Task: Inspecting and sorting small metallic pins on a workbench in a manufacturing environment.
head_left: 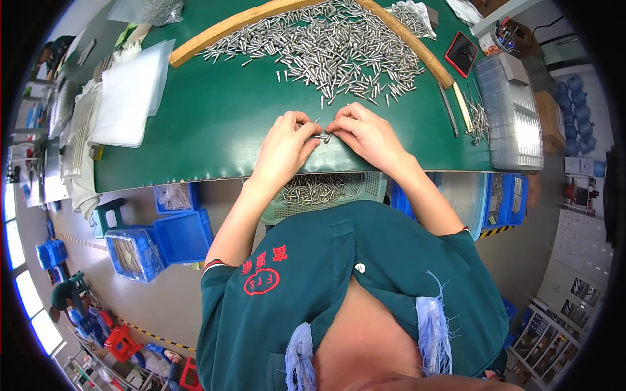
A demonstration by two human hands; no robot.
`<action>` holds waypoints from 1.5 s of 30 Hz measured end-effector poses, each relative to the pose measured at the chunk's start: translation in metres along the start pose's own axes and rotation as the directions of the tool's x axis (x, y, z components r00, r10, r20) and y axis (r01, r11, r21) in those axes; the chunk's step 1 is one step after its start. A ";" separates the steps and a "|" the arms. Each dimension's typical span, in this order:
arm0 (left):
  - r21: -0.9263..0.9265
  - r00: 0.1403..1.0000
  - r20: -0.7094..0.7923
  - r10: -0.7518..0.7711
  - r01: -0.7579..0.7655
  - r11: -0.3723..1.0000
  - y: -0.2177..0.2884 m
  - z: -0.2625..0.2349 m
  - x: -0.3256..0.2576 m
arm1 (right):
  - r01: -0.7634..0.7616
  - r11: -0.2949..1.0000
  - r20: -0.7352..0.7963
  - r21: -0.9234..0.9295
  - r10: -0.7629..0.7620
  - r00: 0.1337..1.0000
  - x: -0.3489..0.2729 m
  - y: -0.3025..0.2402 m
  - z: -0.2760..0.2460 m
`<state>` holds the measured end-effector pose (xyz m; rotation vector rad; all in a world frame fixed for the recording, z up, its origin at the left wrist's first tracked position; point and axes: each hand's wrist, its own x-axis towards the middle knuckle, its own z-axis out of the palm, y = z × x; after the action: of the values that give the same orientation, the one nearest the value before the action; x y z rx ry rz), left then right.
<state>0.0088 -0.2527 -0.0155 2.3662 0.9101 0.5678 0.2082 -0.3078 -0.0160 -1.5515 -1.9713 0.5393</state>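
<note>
My left hand (pixel 285 144) and my right hand (pixel 370 135) are close together over the near part of the green tabletop (pixel 202 124). The left fingers are closed on a small silver metal pin (pixel 317 120), whose tip sticks up past them. The right fingers pinch another short metal pin (pixel 328 137). A further pin (pixel 319 137) shows by the left thumb; how it is held is partly hidden. Beyond the hands spreads a large heap of similar metal pins (pixel 352 58), with a few loose ones at its near edge.
Wooden bars (pixel 244 23) frame the heap. Clear plastic sheets (pixel 127 98) lie to the left. At the right are a red-edged phone (pixel 462 54), a thin metal rod (pixel 448 109) and a clear plastic case (pixel 502 130). Below the table edge, a green basket (pixel 375 189) holds more pins.
</note>
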 end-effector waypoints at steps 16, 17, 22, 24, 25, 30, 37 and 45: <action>0.076 0.994 -0.107 -0.006 0.014 0.997 0.012 0.001 -0.017 | 0.104 0.994 0.015 -0.022 -0.103 0.995 -0.015 -0.014 0.009; 0.076 0.994 -0.107 -0.007 0.015 0.997 0.012 -0.002 -0.019 | 0.104 0.994 0.016 -0.021 -0.103 0.995 -0.015 -0.013 0.008; 0.117 0.996 0.039 -0.076 0.071 0.991 0.009 -0.007 -0.024 | 0.105 0.994 0.042 0.028 -0.106 0.994 -0.016 -0.015 0.009; 0.096 0.998 0.044 -0.038 0.033 0.995 0.008 -0.004 -0.025 | 0.098 0.994 0.044 0.039 -0.099 0.994 -0.017 -0.016 0.011; 0.075 0.999 0.050 0.000 -0.004 0.997 0.008 -0.002 -0.026 | 0.091 0.995 0.046 0.052 -0.093 0.995 -0.017 -0.018 0.013; 0.013 0.998 -0.026 -0.056 0.057 0.998 0.012 -0.008 -0.031 | -0.004 0.999 -0.007 -0.041 0.003 1.000 -0.014 -0.035 0.017; 0.115 1.000 -0.010 0.019 -0.018 0.993 0.008 -0.004 -0.028 | 0.035 0.996 0.057 -0.087 -0.030 0.998 -0.015 -0.029 0.018; 0.112 0.995 -0.050 0.082 -0.076 0.991 0.008 0.003 -0.025 | 0.063 0.996 0.034 -0.055 -0.062 0.998 -0.021 -0.026 0.012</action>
<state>-0.0027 -0.2768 -0.0178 2.5057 0.8953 0.6317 0.1841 -0.3340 -0.0127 -1.5180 -2.0682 0.4898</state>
